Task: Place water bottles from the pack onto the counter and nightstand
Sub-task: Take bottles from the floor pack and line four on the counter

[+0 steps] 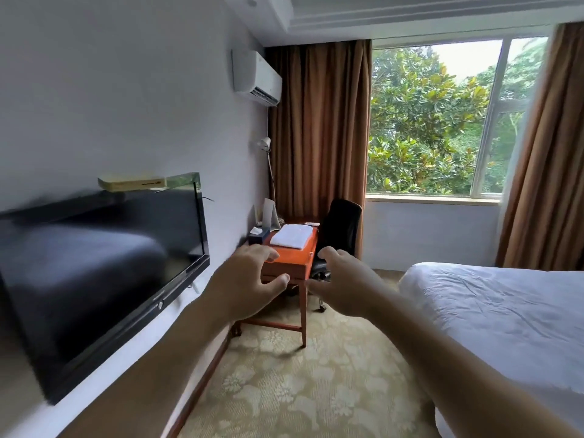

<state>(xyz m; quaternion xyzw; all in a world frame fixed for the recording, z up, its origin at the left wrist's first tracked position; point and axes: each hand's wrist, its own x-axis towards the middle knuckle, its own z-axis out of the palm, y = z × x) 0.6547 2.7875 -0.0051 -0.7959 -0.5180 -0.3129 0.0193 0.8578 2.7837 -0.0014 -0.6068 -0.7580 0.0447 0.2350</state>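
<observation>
Both my arms stretch forward into the room. My left hand (249, 279) is held out in the air with loosely spread fingers and holds nothing. My right hand (341, 282) is beside it, fingers relaxed, also with nothing in it. Beyond them stands an orange wooden desk (303, 263) against the left wall, some distance from my hands. No water bottles or bottle pack show in this view, and no nightstand is visible.
A folded white towel (292, 236) and a tissue box (257, 235) lie on the desk, a black office chair (339, 235) beside it. A wall-mounted TV (104, 273) juts out on the left. A white bed (505, 314) fills the right; patterned carpet lies between.
</observation>
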